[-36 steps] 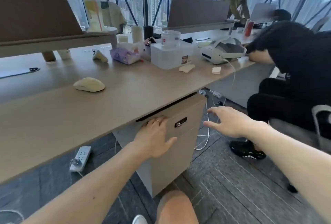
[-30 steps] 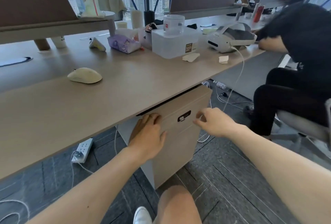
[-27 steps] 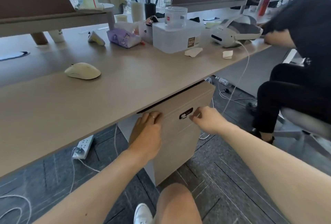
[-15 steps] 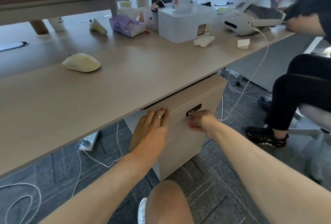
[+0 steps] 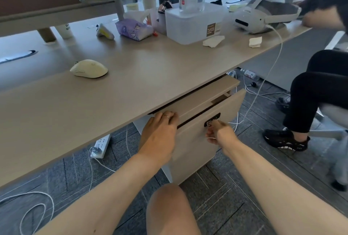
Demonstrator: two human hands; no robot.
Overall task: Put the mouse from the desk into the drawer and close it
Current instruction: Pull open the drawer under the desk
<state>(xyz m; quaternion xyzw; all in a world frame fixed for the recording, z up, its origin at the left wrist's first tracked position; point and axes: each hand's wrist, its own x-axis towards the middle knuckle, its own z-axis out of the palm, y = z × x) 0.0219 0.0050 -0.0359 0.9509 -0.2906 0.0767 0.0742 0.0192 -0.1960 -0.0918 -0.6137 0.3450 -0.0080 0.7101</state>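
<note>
A cream mouse (image 5: 88, 68) lies on the beige desk (image 5: 150, 69), left of centre and far from both hands. Under the desk's edge stands a beige drawer cabinet. Its top drawer (image 5: 224, 111) is pulled out a little, with a dark gap along its top. My left hand (image 5: 160, 137) lies against the drawer front, fingertips hooked over its top edge by the gap. My right hand (image 5: 220, 133) pinches a small key in the black lock (image 5: 212, 119) on the drawer front.
A clear plastic box (image 5: 194, 26), a tissue pack (image 5: 133, 29) and a white headset (image 5: 263, 16) crowd the desk's far side. A seated person's legs (image 5: 308, 95) are close on the right. A power strip (image 5: 100, 145) and white cables lie on the floor. My knee (image 5: 169, 208) is below the cabinet.
My right hand came in from the open air to the lock and pinched the key. The drawer front has come forward, opening a gap. My left hand stayed on its top edge.
</note>
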